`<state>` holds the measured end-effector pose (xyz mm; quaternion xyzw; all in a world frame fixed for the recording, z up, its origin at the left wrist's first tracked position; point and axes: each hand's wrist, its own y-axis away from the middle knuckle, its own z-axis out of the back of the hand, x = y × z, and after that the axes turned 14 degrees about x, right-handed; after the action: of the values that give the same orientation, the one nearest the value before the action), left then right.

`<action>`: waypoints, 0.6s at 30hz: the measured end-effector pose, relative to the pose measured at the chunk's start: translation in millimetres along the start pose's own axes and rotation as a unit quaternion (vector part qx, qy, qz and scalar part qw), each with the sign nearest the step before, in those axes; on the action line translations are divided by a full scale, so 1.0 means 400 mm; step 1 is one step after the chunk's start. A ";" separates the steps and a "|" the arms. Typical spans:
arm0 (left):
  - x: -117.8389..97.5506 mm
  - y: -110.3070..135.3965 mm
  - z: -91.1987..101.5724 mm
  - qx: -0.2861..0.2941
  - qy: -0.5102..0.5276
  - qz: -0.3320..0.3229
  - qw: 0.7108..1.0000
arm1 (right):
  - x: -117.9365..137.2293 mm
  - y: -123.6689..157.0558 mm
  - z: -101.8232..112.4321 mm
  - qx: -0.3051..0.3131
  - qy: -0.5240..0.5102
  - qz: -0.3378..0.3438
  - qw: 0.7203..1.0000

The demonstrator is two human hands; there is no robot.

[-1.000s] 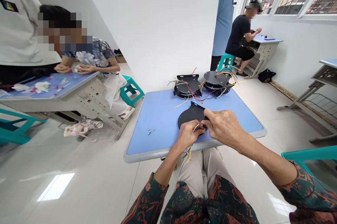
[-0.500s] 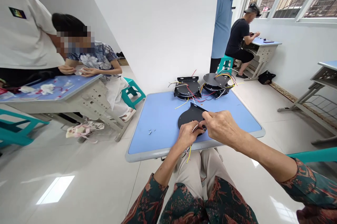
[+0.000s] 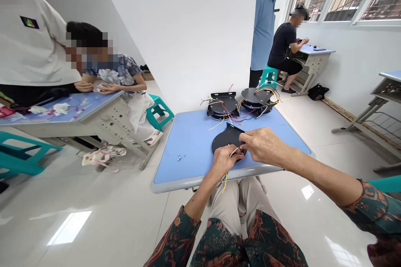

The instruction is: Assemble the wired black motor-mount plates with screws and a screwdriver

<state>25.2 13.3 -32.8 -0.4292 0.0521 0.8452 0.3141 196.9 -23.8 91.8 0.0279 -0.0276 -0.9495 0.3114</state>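
Holding: the black plate [image 3: 224, 141], teardrop-shaped, with my two hands meeting at its near right side.
Plate's place: lying flat on the blue table [image 3: 188, 186], near its front edge, about midway across.
My left hand [image 3: 223, 160]: fingers [image 3: 231, 156] curled and pinching the white wire [image 3: 233, 152] against the plate's near edge.
My right hand [image 3: 265, 146]: fingertips [image 3: 242, 145] pressed together at the plate's edge; I cannot tell whether they pinch the plate or a small dark part there.
Step in hand: I am working the wires at the plate with both hands.
Wire ends [image 3: 224, 184]: yellow and white, hanging below my left hand past the table's front edge.
Loose screws [image 3: 179, 158]: about five, too small to count surely, on the table left of the plate.
Wired disc assemblies [image 3: 223, 106]: two, stacked black discs trailing red, yellow and white wires, at the table's far edge.
Co-workers: four in all. The person in the floral top [image 3: 119, 68] and the person in the white T-shirt [image 3: 29, 37] are left of the table; the person in the blue polo shirt [image 3: 263, 29] and the person in the black T-shirt [image 3: 282, 39] are beyond it.
Teal stools [image 3: 158, 110]: four in view around the table.
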 end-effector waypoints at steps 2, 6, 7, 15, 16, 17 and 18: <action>-0.005 0.002 0.003 0.005 -0.004 -0.001 1.000 | 0.021 0.000 -0.004 -0.005 0.004 -0.049 0.999; -0.011 0.007 0.010 0.010 -0.003 -0.019 1.000 | 0.070 -0.002 -0.009 -0.001 -0.002 -0.162 0.987; -0.011 0.007 0.010 0.011 -0.005 -0.017 1.000 | 0.073 -0.002 -0.008 -0.001 -0.007 -0.171 0.985; -0.013 0.004 0.000 0.001 -0.007 -0.002 1.000 | -0.016 0.001 -0.058 -0.112 -0.123 0.033 0.986; -0.014 0.003 -0.002 0.004 0.000 -0.003 1.000 | -0.022 -0.001 -0.077 -0.147 -0.122 0.011 0.981; -0.016 0.001 -0.003 0.006 0.004 -0.006 1.000 | -0.024 -0.003 -0.096 -0.183 -0.117 -0.016 0.976; -0.016 -0.001 -0.004 0.003 0.004 -0.006 1.000 | -0.024 -0.006 -0.114 -0.213 -0.112 -0.043 0.970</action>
<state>29.4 9.9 -28.8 -0.4317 0.0531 0.8416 0.3203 206.6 -17.9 46.5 -0.1445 0.1422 -0.9429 0.2643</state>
